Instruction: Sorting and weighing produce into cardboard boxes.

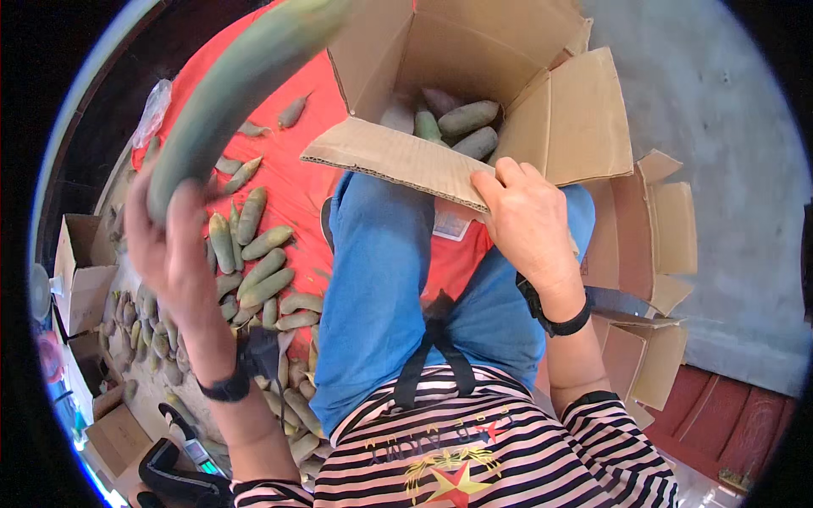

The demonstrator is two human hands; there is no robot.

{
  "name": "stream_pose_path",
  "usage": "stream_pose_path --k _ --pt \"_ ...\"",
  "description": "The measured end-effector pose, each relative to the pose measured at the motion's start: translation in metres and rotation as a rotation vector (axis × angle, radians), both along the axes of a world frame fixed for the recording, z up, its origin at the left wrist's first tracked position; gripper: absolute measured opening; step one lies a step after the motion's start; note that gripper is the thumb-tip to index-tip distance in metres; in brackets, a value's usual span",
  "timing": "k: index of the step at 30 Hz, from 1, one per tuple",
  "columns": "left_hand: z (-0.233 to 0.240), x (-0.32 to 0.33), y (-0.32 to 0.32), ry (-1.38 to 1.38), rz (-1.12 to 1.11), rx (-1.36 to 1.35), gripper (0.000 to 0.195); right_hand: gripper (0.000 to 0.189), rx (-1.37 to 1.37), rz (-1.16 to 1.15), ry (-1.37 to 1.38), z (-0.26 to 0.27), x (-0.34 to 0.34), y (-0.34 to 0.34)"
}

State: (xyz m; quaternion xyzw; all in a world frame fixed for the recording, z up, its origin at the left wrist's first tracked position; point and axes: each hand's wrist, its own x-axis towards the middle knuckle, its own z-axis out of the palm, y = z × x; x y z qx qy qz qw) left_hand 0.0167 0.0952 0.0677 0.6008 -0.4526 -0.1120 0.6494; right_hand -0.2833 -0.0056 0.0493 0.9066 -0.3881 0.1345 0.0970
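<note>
A long green radish (pixel 235 95) is raised at the upper left. My left hand (pixel 174 235), blurred, has its lower end between the fingers. In front of my knees stands an open cardboard box (pixel 473 38) with its flaps spread. My right hand (pixel 527 216) pinches the box's near flap (pixel 394 155) at its right end. Several green radishes (pixel 469 119) lie inside the box, partly hidden behind that flap.
A red sheet (pixel 298 152) covers the floor, with many radishes (pixel 260 273) lying on its left. More radishes (pixel 149 336) are heaped farther left beside cardboard boxes (pixel 89 292). Other open cartons (pixel 625 235) stand at right. A person's dark sleeve (pixel 168 470) shows at lower left.
</note>
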Motion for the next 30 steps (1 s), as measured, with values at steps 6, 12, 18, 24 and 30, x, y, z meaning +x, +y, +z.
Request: stream_pose_path --k 6,12,18,24,30 --pt "-0.013 -0.014 -0.036 0.146 -0.104 0.141 0.044 0.018 0.05 -0.018 -0.008 -0.005 0.002 0.003" --pt "-0.135 0.04 0.029 -0.152 -0.283 0.892 0.044 0.014 0.018 -0.042 0.09 0.006 0.002 0.001" --pt "-0.272 0.088 0.177 -0.546 0.008 1.595 0.051 0.038 0.097 -0.024 0.131 0.003 0.006 0.005" --pt "-0.341 0.082 0.283 -0.331 0.024 1.777 0.067 0.031 0.084 -0.049 0.162 0.002 0.01 0.006" --pt "-0.382 0.061 0.297 -0.182 0.015 1.905 0.084 0.03 0.073 -0.08 0.214 0.004 0.014 0.01"
